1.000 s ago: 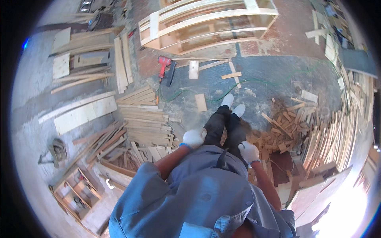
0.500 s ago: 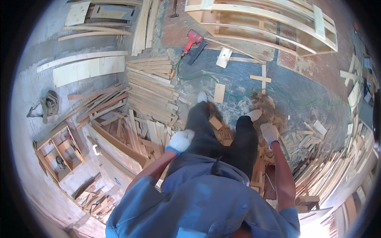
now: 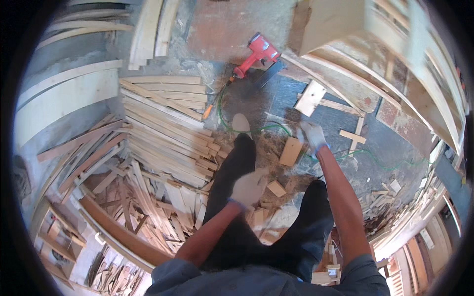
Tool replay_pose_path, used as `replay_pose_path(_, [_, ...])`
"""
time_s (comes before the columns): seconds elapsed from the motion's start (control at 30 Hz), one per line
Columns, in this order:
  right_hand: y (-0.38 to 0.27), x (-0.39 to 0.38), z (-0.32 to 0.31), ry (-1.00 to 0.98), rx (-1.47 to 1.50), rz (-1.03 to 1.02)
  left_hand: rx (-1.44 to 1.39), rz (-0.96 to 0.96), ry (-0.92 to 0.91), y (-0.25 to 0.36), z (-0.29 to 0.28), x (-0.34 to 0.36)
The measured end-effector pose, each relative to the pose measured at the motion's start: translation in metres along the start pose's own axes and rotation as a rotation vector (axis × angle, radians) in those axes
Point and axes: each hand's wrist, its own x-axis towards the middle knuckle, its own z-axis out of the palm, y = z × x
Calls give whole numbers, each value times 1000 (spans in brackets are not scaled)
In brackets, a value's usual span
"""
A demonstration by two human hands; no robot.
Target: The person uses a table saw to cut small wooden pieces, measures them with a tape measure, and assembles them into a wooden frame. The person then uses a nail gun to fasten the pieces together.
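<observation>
My right hand (image 3: 312, 137), in a pale glove, reaches out over the dark floor with its fingers stretched and nothing visible in them. It is nearest to a small wooden block (image 3: 291, 151) just to its left, and a pale knotted board piece (image 3: 310, 98) lies beyond it. My left hand (image 3: 250, 187), also gloved, hovers over my left thigh; motion smears its fingers. A red nail gun (image 3: 260, 53) with a dark magazine rests on the floor farther ahead, apart from both hands. A green air hose (image 3: 276, 126) runs from its handle across the floor.
Stacked wooden strips (image 3: 163, 133) lie to the left, with scrap offcuts (image 3: 148, 192) nearer me. A large wooden frame (image 3: 340, 37) stands at the far right. Sawdust and another small block (image 3: 276, 188) lie between my feet. More offcuts (image 3: 382, 195) are heaped on the right.
I have bent forward and moved nearer the nail gun. My right hand has reached ahead toward the floor pieces; my left hand has swung inward over my leg.
</observation>
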Motion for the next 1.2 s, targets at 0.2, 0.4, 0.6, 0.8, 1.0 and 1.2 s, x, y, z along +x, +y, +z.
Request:
replay_pose_path(0.2, [-50,204,173,-74,-51,-144,-272,121,210,-42,-66,62])
replay_pose_path(0.4, [-97,326,298,259,-39,-176,-467,-1,106,-63,-124,63])
replay_pose_path(0.6, [-93,360,318,491,68,92,-666,-79,151,-75,-139,60])
replay_pose_path(0.8, [-110,271,253,320,-182,-62,-479,-15,270,-79,-105,66])
replay_pose_path(1.0, [-92,113,110,-151,-505,-87,-567,-130,412,-64,-85,90])
replay_pose_path(1.2, [-104,-242,4,-279,-350,-109,-505,-172,384,-53,-36,94])
